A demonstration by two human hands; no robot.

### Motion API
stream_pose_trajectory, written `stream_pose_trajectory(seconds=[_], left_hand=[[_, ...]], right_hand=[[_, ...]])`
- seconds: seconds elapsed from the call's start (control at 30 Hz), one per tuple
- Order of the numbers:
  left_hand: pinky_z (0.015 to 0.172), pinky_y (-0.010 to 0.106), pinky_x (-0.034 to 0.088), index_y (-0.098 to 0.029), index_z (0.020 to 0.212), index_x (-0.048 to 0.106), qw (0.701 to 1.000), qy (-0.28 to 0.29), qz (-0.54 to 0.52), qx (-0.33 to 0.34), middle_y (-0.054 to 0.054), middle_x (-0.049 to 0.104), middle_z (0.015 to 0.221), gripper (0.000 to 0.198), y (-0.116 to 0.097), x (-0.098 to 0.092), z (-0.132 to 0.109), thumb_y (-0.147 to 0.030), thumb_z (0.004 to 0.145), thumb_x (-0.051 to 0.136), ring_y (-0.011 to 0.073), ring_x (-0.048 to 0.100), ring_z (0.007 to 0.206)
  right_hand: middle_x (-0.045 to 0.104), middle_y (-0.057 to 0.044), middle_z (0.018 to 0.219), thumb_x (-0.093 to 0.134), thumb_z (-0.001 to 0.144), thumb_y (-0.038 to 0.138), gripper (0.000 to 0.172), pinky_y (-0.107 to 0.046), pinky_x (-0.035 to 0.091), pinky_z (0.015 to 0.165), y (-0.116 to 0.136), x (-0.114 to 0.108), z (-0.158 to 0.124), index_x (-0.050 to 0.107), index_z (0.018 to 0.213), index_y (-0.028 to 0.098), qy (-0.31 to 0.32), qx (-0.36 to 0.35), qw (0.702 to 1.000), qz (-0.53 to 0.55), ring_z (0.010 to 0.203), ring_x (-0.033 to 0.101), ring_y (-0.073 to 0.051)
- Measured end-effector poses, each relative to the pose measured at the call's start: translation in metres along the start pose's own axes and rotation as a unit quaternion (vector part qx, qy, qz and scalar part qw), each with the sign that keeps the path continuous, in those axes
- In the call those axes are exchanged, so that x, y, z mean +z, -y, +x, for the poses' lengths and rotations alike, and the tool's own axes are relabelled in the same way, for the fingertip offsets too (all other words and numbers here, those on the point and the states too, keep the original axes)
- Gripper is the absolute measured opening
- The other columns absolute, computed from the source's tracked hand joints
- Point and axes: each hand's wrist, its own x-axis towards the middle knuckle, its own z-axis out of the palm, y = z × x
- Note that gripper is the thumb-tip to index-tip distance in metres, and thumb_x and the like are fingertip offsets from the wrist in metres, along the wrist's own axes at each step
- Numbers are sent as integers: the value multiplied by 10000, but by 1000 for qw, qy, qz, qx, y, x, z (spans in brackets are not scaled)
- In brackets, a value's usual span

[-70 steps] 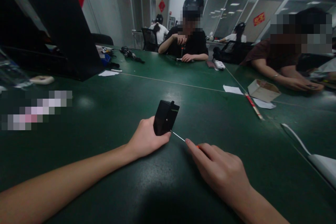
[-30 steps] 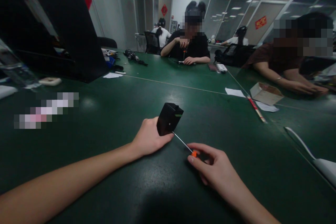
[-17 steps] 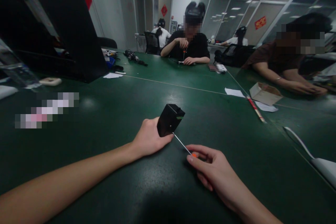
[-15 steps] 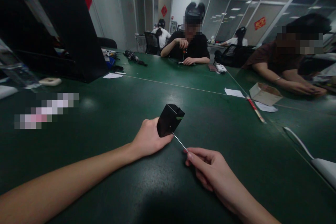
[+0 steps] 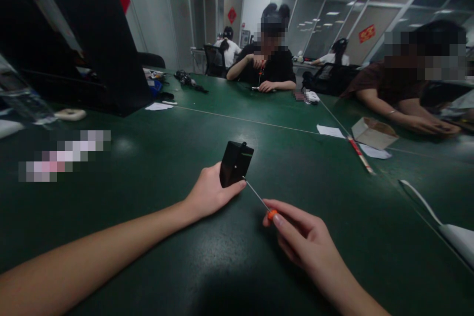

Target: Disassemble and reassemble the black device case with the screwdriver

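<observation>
My left hand (image 5: 210,191) is wrapped round a black box (image 5: 235,162) and holds it tilted above the green table (image 5: 155,266). Small bright dots that look like screws show on the face turned towards me, and a small tab sticks up from its top. Between the thumb and fingers of my right hand (image 5: 301,232) is a screwdriver (image 5: 272,215) with an orange handle, mostly covered by the palm. Its thin metal shaft slants up to the left, and the tip meets the box's lower right corner, close to my left thumb.
Across the table a person in black (image 5: 266,64) works with a screwdriver. At the right another person's hands (image 5: 439,126) rest near an open cardboard box (image 5: 374,133). A large black panel (image 5: 99,44) stands at the left. A white cable (image 5: 422,202) lies at the right.
The black box has turned and shifted slightly up and left. My right hand has slid back along the screwdriver, so its orange handle now shows.
</observation>
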Motion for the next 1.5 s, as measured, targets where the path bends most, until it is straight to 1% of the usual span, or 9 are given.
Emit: stream_pose_trajectory(seconds=[0.13,0.3,0.57,1.0,1.17,1.3,1.33,1.4,1.5], left_hand=[[630,276,420,-162,901,581,999,13,4,36,21,628,768,309,0,1,-2,-469,895,546,169,574,691],[641,268,402,-160,924,582,998,23,18,63,18,598,799,314,-2,0,-4,-470,899,537,160,539,708],[686,277,426,-149,1011,600,998,24,-7,51,37,621,864,342,-1,1,-4,-466,892,550,179,557,768],[662,271,416,-154,962,599,998,24,-1,56,23,607,822,308,0,0,-4,-451,890,559,166,549,731],[641,262,403,-154,949,599,998,18,10,62,14,599,804,288,-1,1,-5,-434,887,571,154,536,707],[588,250,373,-152,944,598,997,11,29,69,6,588,767,288,-2,2,-5,-431,876,588,137,508,652],[577,248,366,-151,954,599,997,12,33,73,4,585,759,288,-2,2,-5,-427,874,592,133,502,639],[565,245,357,-150,975,598,996,16,37,83,0,581,753,283,-2,2,-5,-414,870,600,126,494,623],[561,241,356,-150,1002,594,994,26,36,97,-2,574,753,281,-2,2,-6,-397,869,605,120,488,615]], right_hand=[[680,-57,831,692,807,504,489,-212,269,420,3,3,0,706,1182,190,-3,-14,1000,-4,478,427,-68],[672,-54,822,704,791,506,503,-218,281,429,2,4,1,708,1180,186,-20,-17,1000,-2,478,434,-71],[658,-45,804,728,781,495,517,-214,271,424,-2,1,1,701,1183,171,-23,-8,1000,5,466,426,-63],[664,-49,812,740,775,494,486,-210,271,422,-1,1,-2,714,1159,199,-32,6,999,8,478,429,-71],[659,-30,813,755,778,457,451,-171,245,393,-2,2,-2,704,1150,206,-30,23,999,31,439,409,-33],[553,39,634,791,765,379,414,-135,190,346,1,2,-2,698,1120,187,-3,62,992,108,393,327,-9],[536,45,625,806,752,354,395,-127,177,339,2,2,-1,705,1092,180,9,77,988,134,397,315,-5],[581,16,693,808,749,343,338,-116,155,326,3,1,-1,721,1022,164,37,101,979,175,414,310,1],[647,-38,747,718,824,413,307,-117,147,313,4,0,1,723,970,143,60,110,974,190,415,320,-8]])
